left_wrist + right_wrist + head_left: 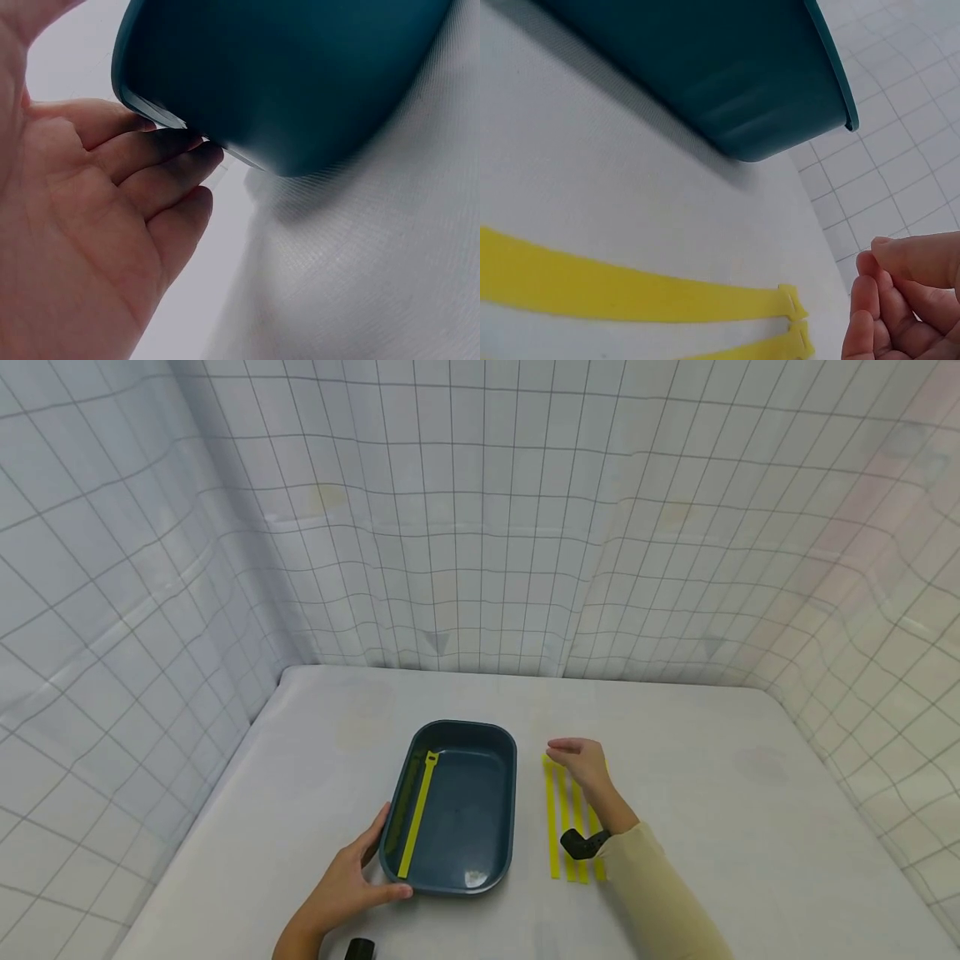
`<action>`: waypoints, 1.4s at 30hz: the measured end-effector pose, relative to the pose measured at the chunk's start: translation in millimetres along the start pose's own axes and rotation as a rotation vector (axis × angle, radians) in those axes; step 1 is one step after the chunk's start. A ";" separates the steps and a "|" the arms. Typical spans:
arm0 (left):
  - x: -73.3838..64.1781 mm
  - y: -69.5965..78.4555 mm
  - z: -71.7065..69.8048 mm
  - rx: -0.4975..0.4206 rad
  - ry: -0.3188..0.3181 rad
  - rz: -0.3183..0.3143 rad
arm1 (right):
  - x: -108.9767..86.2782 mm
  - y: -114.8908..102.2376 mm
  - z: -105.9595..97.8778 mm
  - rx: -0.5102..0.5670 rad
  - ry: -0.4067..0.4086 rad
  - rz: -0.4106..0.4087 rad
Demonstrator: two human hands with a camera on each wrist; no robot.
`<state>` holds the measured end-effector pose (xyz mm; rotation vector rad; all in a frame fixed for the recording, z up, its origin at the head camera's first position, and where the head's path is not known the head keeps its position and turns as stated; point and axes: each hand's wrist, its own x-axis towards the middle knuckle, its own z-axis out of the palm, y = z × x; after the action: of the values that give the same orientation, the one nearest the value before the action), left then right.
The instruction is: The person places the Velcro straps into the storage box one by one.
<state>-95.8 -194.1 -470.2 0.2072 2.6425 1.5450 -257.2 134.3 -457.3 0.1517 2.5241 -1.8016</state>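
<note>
A dark teal rectangular tray [467,810] stands on the white table. One yellow strap [417,814] with a slotted head lies along its left side inside. My left hand [341,885] holds the near left corner of the tray, thumb at the near rim and fingers along the left side; its fingertips touch beneath the rim in the left wrist view. Several more yellow straps [553,827] lie side by side right of the tray. My right hand [587,764] hovers over their far ends, thumb tip against the index finger and the fingers loosely bent, with nothing visible between them.
A white cloth covers the table [675,752]. White curtains with a dark grid [480,527] hang behind the table and along both sides. Black wrist devices [583,844] show at both wrists.
</note>
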 end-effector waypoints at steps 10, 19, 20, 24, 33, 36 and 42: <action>-0.4 -1.3 0.9 -0.015 -0.002 -0.005 | 5.3 8.6 -8.9 -0.040 0.033 -0.073; -0.4 0.2 0.3 -0.035 0.003 0.003 | 7.8 11.8 -7.3 -0.169 -0.002 -0.113; -0.4 0.2 0.4 -0.037 0.003 0.002 | 8.0 12.3 -6.8 -0.181 -0.004 -0.120; 0.1 -0.3 0.9 -0.041 0.003 0.000 | 7.7 12.5 -5.6 -0.201 0.003 -0.135; 0.9 -2.5 0.6 -0.026 0.003 0.043 | 8.9 14.0 -2.5 -0.284 -0.005 -0.159; 1.2 -3.3 0.6 -0.025 0.001 0.051 | 9.6 13.5 -0.2 -0.320 -0.011 -0.144; 0.4 -3.4 0.3 -0.029 0.001 0.051 | 14.3 14.6 4.7 -0.429 -0.023 -0.158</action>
<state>-96.4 -195.4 -473.3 0.2745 2.6339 1.5974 -270.1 135.4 -473.8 -0.0832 2.9007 -1.2442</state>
